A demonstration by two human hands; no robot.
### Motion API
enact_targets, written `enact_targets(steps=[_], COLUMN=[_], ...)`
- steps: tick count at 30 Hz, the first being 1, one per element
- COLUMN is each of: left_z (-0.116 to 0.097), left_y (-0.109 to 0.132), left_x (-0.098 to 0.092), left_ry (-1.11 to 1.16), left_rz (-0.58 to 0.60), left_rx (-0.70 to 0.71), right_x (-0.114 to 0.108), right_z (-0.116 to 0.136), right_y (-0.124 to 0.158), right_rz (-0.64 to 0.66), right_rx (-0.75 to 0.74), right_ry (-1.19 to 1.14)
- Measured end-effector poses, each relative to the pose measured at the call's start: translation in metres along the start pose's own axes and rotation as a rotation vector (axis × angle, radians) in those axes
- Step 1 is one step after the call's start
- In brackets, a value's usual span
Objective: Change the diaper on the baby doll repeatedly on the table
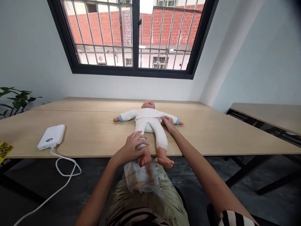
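A baby doll [162,135] in white clothes with blue cuffs lies on its back on the table, arms spread and head away from me. Its bare feet hang over the front edge. My left hand [135,145] is laid around the doll's lower leg on the left, just above the ankle. At the doll's waist on the right, my right hand [167,123] pinches the edge of the white trousers [152,122]. A crumpled, whitish, see-through bundle [141,177] rests on my lap below the feet; I cannot make out what it is.
The light wooden table [91,131] carries a white power bank [52,136] at left, its white cable [68,180] hanging over the edge. A plant [18,100] stands far left. Another table [270,116] is at right. A barred window [134,37] is ahead.
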State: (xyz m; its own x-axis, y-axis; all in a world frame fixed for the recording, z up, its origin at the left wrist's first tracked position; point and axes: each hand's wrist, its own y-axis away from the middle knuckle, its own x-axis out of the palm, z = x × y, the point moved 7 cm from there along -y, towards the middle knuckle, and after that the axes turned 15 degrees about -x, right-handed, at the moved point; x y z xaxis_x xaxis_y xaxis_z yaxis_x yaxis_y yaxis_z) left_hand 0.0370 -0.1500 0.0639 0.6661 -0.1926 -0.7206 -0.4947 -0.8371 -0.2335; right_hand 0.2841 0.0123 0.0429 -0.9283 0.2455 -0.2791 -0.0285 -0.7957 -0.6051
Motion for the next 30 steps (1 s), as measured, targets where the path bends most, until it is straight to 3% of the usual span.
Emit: enact_targets(steps=[11, 13, 16, 17, 20, 22, 25, 30], left_z=[0.026, 0.028, 0.030, 0.030, 0.033, 0.035, 0.036, 0.038], left_y=[0.003, 0.004, 0.004, 0.004, 0.004, 0.003, 0.002, 0.001], left_x=[-0.001, 0.001, 0.004, 0.004, 0.004, 0.003, 0.004, 0.005], left_ry=[0.351, 0.348, 0.351, 0.348, 0.328, 0.312, 0.285, 0.280], left_rz=[-0.025, -0.021, -0.009, -0.012, -0.055, -0.086, -0.103, -0.087], left_rx=[-0.078, -0.093, -0.086, -0.080, -0.097, -0.135, -0.184, -0.202], right_x=[-0.010, -0.014, -0.013, -0.006, 0.033, 0.048, 0.053, 0.058], right_z=[0.022, 0.039, 0.088, 0.106, 0.156, 0.179, 0.191, 0.180], right_y=[0.002, 0.004, 0.019, 0.027, 0.061, 0.084, 0.101, 0.111], right_rz=[-0.134, -0.201, -0.229, -0.152, 0.363, 0.591, 0.686, 0.693], right_rx=[0.031, -0.023, -0.232, -0.285, -0.351, -0.356, -0.340, -0.237], right_ry=[0.051, 0.081, 0.047, 0.011, -0.079, -0.071, 0.068, 0.142])
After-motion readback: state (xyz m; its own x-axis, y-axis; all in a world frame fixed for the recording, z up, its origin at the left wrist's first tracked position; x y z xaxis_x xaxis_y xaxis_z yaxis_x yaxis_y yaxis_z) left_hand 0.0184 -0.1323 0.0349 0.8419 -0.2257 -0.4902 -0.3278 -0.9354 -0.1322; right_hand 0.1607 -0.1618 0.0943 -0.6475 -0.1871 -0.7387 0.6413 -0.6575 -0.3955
